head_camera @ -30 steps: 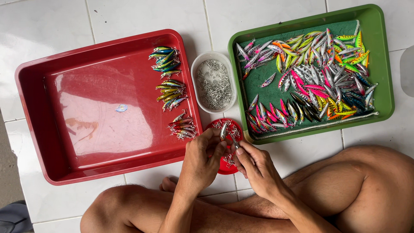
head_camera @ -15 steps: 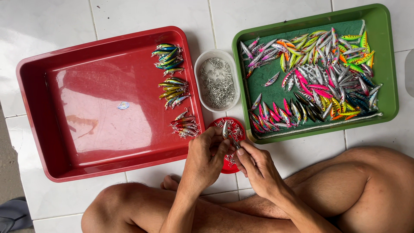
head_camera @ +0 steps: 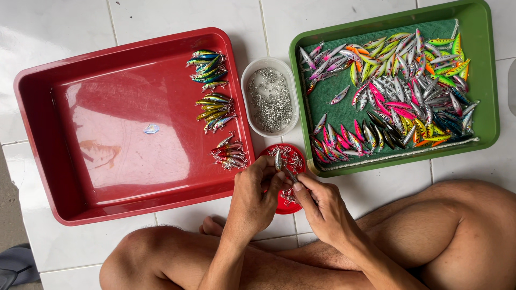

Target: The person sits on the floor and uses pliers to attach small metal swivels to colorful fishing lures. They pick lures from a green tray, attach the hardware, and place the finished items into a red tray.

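— Hardly anything has moved since the earlier frame: both hands stay together over the red dish, and the small silver lure between them sits much as it did.

— Start with the big things?

— On the white tiled floor, a red tray (head_camera: 107,177) lies to the left with three bunches of finished lures (head_camera: 215,113) along its right side. A green tray (head_camera: 486,80) to the right holds a heap of coloured lures (head_camera: 398,91). Between them stands a clear tub of hooks (head_camera: 269,96).

— And the hands?

— The left hand (head_camera: 252,193) and right hand (head_camera: 322,207) are closed, fingertips pinching the silver lure (head_camera: 279,160) from both sides, just above the round red dish (head_camera: 287,204) in front of the crossed legs.
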